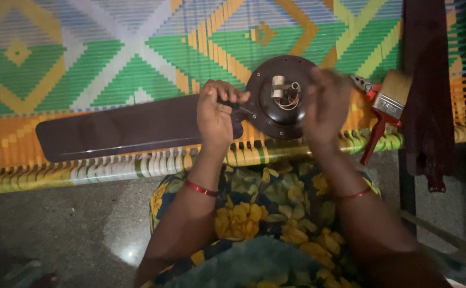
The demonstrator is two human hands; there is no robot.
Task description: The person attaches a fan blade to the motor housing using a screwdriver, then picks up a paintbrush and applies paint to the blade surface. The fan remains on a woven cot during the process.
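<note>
A dark brown ceiling fan motor housing (265, 114) lies on a woven cot, with coloured wires and a metal shaft end (280, 86) showing at its centre. One long brown fan blade (115, 128) stretches left from it. My left hand (215, 114) is shut on a dark-handled screwdriver (232, 104) whose tip points at the housing's left rim. My right hand (326, 104) is blurred and rests on the right side of the housing; its grip is unclear.
A paintbrush with a red handle (385, 109) and red-handled pliers (365, 85) lie right of the housing. Another brown fan blade (427, 90) stands at the far right. The woven cot (110, 58) has green, yellow and white patterns; a grey floor (73, 224) lies below.
</note>
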